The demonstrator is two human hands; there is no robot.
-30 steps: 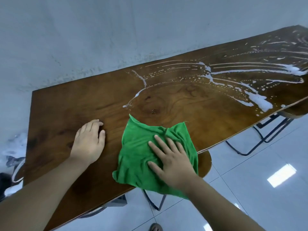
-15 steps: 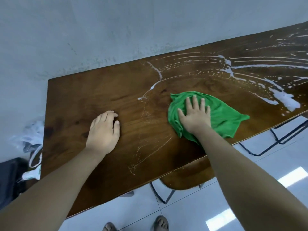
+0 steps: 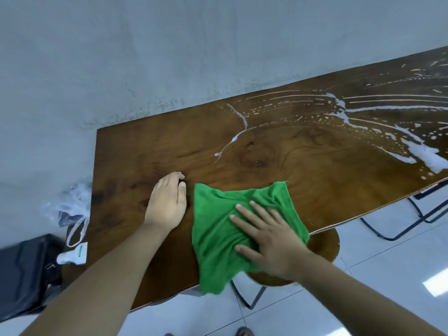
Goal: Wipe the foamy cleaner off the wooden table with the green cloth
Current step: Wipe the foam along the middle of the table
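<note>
- The right hand lies palm down on the green cloth. Its fingers are straight and spread apart, pressing the cloth flat against the counter. It grips nothing.
- The green cloth is spread out and creased under that hand, at the counter's near edge. Most of it reaches past the fingertips and the thumb, and one corner below the thumb hangs over the edge.
- The left hand rests palm down on bare wood on the thumb side of the right hand, fingers together and relaxed, holding nothing. It sits just beside the cloth's edge, and a narrow strip of wood shows between them.
- The foamy cleaner lies well beyond the right hand on its little-finger side. It is a thick white patch near the counter's near edge, with long thin streaks and dots fanning out toward the wall.
- One thin curved line of foam ends ahead of the left hand's fingertips, apart from both hands.
- The wood around both hands shows dark, bare grain.
- Beside the right wrist, a round wooden stool stands partly beneath the counter on the pale tiled floor.
- Out past the left hand's little-finger side, beyond the counter's end, a clear plastic bag and a black bag sit low by the wall.
</note>
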